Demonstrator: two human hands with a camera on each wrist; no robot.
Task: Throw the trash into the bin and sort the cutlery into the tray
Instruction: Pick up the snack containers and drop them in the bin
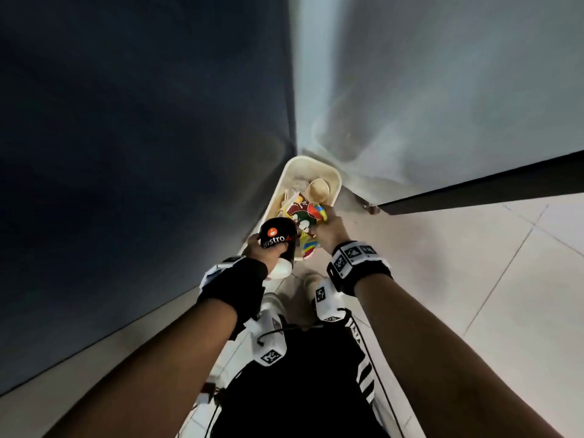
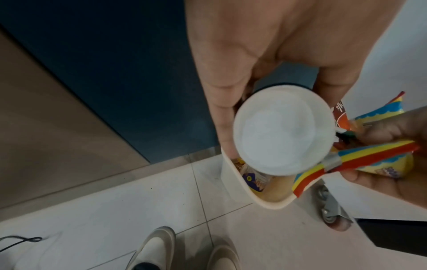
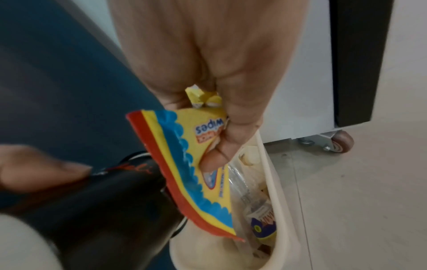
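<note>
A cream bin stands on the floor in a corner and holds several wrappers and a paper cup. My left hand grips a black "Bistro" paper cup, tilted over the bin's near end; the left wrist view faces its white base. My right hand pinches a yellow, blue and red wipes wrapper along with other colourful packets, held just above the bin's opening. No cutlery or tray is in view.
A dark blue panel runs along the bin's left. A white unit on caster wheels stands to its right. Pale floor tiles spread to the right. My shoes are just behind the bin.
</note>
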